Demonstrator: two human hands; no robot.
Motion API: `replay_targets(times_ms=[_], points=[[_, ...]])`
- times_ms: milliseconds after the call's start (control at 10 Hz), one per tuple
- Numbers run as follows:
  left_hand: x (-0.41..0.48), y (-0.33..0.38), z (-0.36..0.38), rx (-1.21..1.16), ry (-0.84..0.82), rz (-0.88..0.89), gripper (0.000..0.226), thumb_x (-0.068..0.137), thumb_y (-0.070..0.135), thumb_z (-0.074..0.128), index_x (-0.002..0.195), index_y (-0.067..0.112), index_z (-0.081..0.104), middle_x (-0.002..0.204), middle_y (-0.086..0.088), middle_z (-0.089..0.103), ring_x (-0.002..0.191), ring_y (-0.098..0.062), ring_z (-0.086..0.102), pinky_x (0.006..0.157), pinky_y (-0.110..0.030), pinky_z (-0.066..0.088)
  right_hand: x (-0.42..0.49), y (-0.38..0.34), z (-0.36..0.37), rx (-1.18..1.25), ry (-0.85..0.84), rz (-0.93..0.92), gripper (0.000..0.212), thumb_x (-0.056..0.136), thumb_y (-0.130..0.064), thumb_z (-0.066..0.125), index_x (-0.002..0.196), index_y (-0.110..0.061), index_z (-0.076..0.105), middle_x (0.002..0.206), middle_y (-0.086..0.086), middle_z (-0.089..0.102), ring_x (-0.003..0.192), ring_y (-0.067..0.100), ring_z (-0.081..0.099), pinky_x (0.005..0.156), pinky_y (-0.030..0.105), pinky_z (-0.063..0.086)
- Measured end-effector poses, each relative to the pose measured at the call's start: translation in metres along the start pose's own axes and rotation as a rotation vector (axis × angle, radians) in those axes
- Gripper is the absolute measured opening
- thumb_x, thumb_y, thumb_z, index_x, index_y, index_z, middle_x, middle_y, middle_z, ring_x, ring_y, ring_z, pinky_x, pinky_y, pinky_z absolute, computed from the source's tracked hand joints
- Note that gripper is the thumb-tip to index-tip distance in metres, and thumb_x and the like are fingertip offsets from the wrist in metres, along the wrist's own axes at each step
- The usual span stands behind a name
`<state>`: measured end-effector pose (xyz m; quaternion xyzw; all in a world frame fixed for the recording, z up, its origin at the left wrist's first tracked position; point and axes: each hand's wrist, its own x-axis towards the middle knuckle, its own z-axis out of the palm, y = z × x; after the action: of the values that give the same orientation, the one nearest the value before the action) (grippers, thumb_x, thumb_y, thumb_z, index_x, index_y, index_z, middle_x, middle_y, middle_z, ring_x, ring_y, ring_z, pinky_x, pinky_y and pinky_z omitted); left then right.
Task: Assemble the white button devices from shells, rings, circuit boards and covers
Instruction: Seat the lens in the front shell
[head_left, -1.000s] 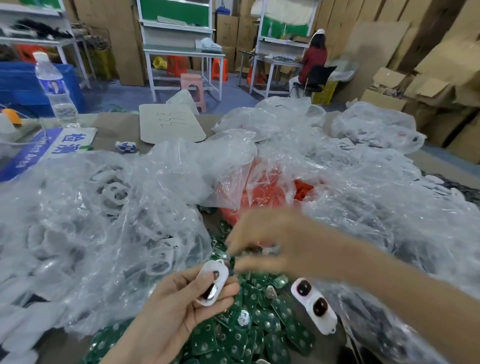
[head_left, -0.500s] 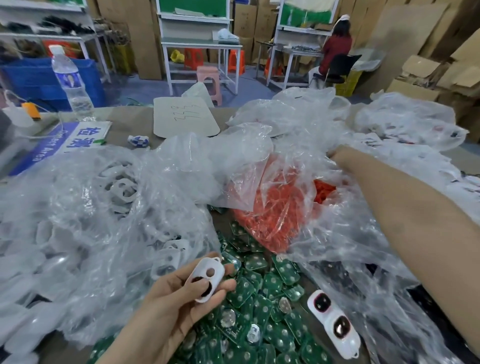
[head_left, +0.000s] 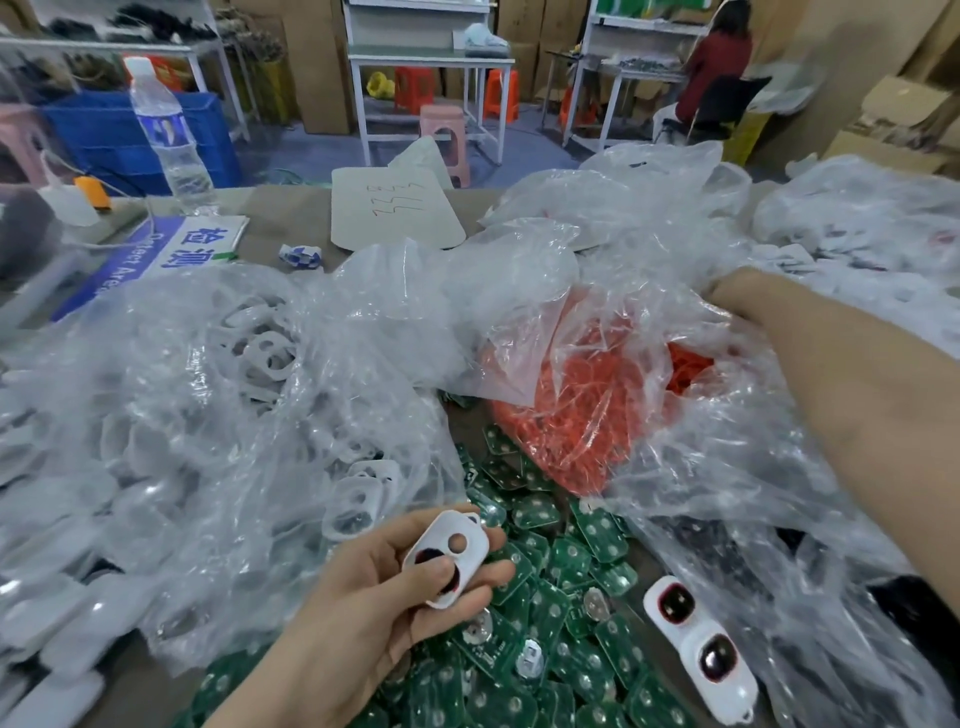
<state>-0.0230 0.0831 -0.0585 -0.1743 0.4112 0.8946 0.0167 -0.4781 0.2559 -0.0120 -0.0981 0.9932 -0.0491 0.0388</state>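
White shell (head_left: 449, 558) pinched in left hand (head_left: 374, 613), low over green circuit boards (head_left: 545, 571) heaped on the counter (head_left: 291, 228). Right hand (head_left: 737, 296) among clear plastic bags (head_left: 753, 467), grip impossible to tell. Beyond: water bottle (head_left: 166, 135), workbench (head_left: 431, 57), stool (head_left: 441, 124).

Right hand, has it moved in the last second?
Yes. The right hand left the green circuit boards and reached away from the person, past the bag of orange rings, to its far right edge.
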Motion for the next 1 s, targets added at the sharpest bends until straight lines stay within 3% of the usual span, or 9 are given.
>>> replay_targets(times_ms=[200,300,400,500,700,800,900,1000], points=[[0.003,0.001,0.000,0.035,-0.007,-0.020,0.031,0.072,-0.007,0.061,0.097,0.004,0.076,0.112,-0.027,0.069,0.099,-0.041,0.069,0.064,-0.030,0.060,0.007,0.014,0.001,0.128,0.003,0.042,0.039,0.100,-0.017,0.045,0.136,-0.004,0.050,0.139,0.019,0.051,0.128,0.035,0.047,0.107,0.042,0.038],[0.002,0.002,0.001,0.041,-0.007,-0.016,0.030,0.071,-0.006,0.062,0.096,0.003,0.076,0.111,-0.027,0.069,0.099,-0.040,0.070,0.063,-0.029,0.061,0.000,0.012,0.005,0.159,0.111,-0.005,0.039,0.100,-0.018,0.045,0.137,-0.007,0.049,0.140,0.016,0.050,0.129,0.032,0.047,0.107,0.038,0.038],[0.001,0.002,0.002,0.032,-0.019,-0.007,0.030,0.071,-0.007,0.060,0.096,0.002,0.075,0.110,-0.029,0.068,0.098,-0.039,0.070,0.063,-0.029,0.061,0.004,0.014,0.007,0.289,0.167,0.113,0.040,0.096,-0.018,0.050,0.133,-0.004,0.052,0.136,0.017,0.052,0.127,0.032,0.049,0.101,0.038,0.040],[0.001,0.002,0.004,0.042,-0.029,0.006,0.031,0.071,-0.007,0.060,0.097,0.001,0.075,0.107,-0.031,0.068,0.096,-0.037,0.071,0.062,-0.028,0.060,0.006,0.018,0.010,0.260,0.194,0.162,0.038,0.084,-0.014,0.066,0.118,0.003,0.060,0.123,0.025,0.058,0.115,0.039,0.055,0.092,0.041,0.045],[0.000,0.002,0.002,0.037,-0.044,0.009,0.042,0.074,-0.008,0.058,0.115,-0.003,0.063,0.108,-0.031,0.068,0.097,-0.036,0.071,0.066,-0.028,0.061,-0.006,0.015,0.005,0.374,0.270,0.178,0.034,0.089,-0.026,0.063,0.108,0.002,0.064,0.119,0.022,0.060,0.116,0.037,0.053,0.093,0.033,0.043],[0.001,0.000,0.000,0.036,-0.045,0.008,0.040,0.080,-0.010,0.055,0.119,-0.003,0.060,0.109,-0.029,0.068,0.098,-0.035,0.071,0.067,-0.027,0.061,-0.015,0.012,0.001,0.535,0.349,0.216,0.026,0.081,-0.029,0.074,0.081,-0.005,0.062,0.115,0.022,0.063,0.114,0.032,0.056,0.095,0.033,0.044],[0.002,-0.001,-0.002,0.036,-0.038,0.005,0.035,0.089,-0.014,0.047,0.120,-0.003,0.059,0.109,-0.028,0.069,0.099,-0.034,0.071,0.068,-0.026,0.061,-0.017,0.014,-0.005,0.596,0.389,0.223,0.025,0.080,-0.026,0.074,0.078,-0.004,0.061,0.108,0.023,0.067,0.105,0.029,0.061,0.092,0.033,0.046],[0.002,-0.002,-0.002,0.040,-0.037,0.005,0.035,0.091,-0.014,0.045,0.122,-0.002,0.057,0.109,-0.028,0.069,0.100,-0.034,0.071,0.068,-0.026,0.061,-0.024,0.017,-0.011,0.611,0.400,0.206,0.021,0.082,-0.020,0.071,0.095,-0.004,0.064,0.106,0.020,0.068,0.069,0.022,0.058,0.070,0.023,0.044]])
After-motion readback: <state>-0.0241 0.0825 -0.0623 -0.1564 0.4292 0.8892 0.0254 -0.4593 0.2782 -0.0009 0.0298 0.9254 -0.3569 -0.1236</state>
